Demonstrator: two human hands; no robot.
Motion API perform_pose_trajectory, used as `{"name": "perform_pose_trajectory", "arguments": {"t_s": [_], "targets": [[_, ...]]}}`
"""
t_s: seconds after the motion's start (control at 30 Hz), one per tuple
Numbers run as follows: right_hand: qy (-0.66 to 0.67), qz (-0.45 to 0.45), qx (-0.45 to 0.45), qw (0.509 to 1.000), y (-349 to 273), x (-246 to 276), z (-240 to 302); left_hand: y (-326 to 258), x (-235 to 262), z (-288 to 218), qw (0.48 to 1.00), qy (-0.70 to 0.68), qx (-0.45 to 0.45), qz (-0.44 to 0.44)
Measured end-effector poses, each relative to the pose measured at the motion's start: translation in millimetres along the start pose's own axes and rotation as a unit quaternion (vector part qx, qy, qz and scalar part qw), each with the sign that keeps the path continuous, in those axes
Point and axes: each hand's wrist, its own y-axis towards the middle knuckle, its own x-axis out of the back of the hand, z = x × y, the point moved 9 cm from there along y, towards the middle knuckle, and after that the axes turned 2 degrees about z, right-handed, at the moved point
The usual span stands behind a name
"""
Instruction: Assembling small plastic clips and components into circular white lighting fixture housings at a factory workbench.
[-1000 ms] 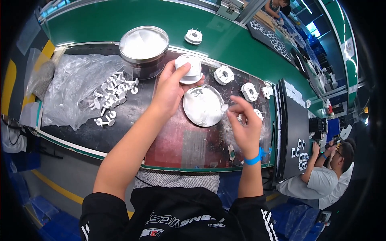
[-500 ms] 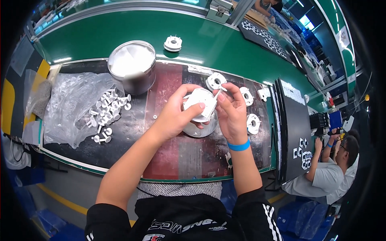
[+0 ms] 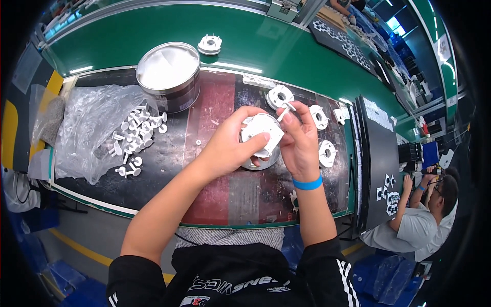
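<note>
While my left hand point(image 3: 231, 142) grips the round white housing point(image 3: 262, 132) between thumb and fingers over a shiny dish point(image 3: 268, 162), my right hand point(image 3: 300, 140) pinches a white peg point(image 3: 281, 117) just beside its edge. More pegs point(image 3: 147, 136) lie loose beside the clear plastic bag point(image 3: 92, 130).

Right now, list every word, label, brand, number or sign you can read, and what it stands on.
Black T-shirt: large outlined lettering with smaller prints near it; wording not copied here.
Round metal tin: side print too small to read.
Paper sheet at upper right: any print too small to read.
</note>
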Motion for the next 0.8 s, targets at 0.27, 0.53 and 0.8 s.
{"name": "perform_pose_trajectory", "arguments": {"t_s": [0.27, 0.53, 0.8], "targets": [[-0.113, 0.004, 0.078, 0.99, -3.4, -7.4, 13.3, -1.3, 0.2, 3.5, 1.0, -0.007, 0.027, -0.005], [-0.064, 0.006, 0.045, 0.997, -2.7, -2.3, 8.8, 0.3, -1.7, 4.4, 0.999, -0.027, 0.022, 0.004], [-0.21, 0.041, 0.141, 0.967, -5.6, -10.2, 27.4, -0.6, -4.7, 5.7, 0.999, -0.033, 0.035, 0.015]]}}
